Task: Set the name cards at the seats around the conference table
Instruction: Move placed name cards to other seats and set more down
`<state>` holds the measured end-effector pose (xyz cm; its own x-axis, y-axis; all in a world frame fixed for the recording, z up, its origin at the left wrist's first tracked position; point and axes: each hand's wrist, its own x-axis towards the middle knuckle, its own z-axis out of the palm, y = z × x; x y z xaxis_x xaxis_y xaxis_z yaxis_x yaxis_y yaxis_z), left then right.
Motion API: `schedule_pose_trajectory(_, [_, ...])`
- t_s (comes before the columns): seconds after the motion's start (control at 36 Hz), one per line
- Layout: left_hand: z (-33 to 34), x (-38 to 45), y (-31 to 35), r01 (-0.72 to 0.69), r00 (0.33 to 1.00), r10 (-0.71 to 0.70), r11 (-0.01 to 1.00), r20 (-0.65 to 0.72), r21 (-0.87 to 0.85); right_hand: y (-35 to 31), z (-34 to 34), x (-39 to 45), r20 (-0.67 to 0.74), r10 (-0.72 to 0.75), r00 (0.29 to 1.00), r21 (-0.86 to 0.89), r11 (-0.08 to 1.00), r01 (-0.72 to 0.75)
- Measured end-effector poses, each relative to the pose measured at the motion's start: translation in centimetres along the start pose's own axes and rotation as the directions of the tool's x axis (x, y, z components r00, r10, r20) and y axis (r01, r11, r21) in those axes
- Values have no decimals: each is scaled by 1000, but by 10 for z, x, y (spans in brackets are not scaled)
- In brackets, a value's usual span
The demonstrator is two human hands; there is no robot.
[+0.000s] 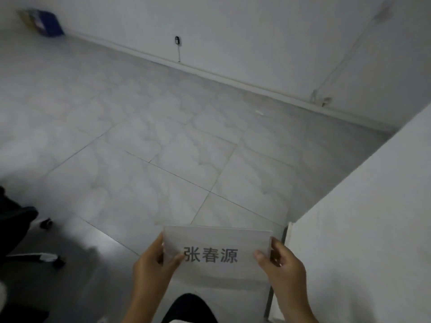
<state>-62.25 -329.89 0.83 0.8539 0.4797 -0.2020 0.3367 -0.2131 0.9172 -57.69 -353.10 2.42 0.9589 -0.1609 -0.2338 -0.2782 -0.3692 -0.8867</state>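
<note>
A clear plastic name card (217, 255) with a white sheet and three dark printed characters is held low in the middle of the view, above the tiled floor. My left hand (151, 266) grips its left edge, thumb on the front. My right hand (282, 264) grips its right edge the same way. The white conference table (363, 229) fills the right side, its corner just right of the card.
A black office chair (16, 229) with castors stands at the left edge. A blue box (46, 23) lies by the far wall. A cable and plug (177, 40) hang on the wall. Grey floor tiles (163, 141) stretch ahead.
</note>
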Motion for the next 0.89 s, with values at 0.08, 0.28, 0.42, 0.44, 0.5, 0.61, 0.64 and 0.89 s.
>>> schedule_pose_trajectory(0.08, [-4, 38, -3, 44, 999, -44, 999, -31, -9, -17, 30, 44, 76, 10, 997, -12, 1000, -9])
schedule_pose_trajectory(0.28, [-47, 165, 7, 58, 980, -58, 998, -190, -7, -87, 137, 152, 161, -107, 981, -17, 994, 111])
schedule_pose_trajectory(0.42, [-102, 264, 30, 3, 954, -7, 1000, -300, -13, -155, 231, 216, 229, -170, 959, -13, 984, 178])
schedule_pose_trajectory(0.44, [-114, 280, 31, 6, 945, -11, 1000, -327, -18, -170, 248, 225, 246, -178, 953, -6, 983, 185])
schedule_pose_trajectory(0.5, [-134, 308, 32, 8, 928, -20, 999, -372, -34, -197, 280, 243, 301, -206, 931, 4, 977, 215])
schedule_pose_trajectory(0.61, [-168, 352, 33, 59, 881, -99, 993, -463, -100, -242, 344, 275, 386, -237, 892, 12, 968, 252])
schedule_pose_trajectory(0.64, [-176, 363, 31, 80, 873, -123, 991, -473, -111, -249, 362, 284, 408, -240, 881, 6, 966, 260])
schedule_pose_trajectory(0.89, [-253, 478, 21, 116, 720, -290, 946, -631, -303, -316, 533, 355, 605, -277, 747, 32, 945, 324])
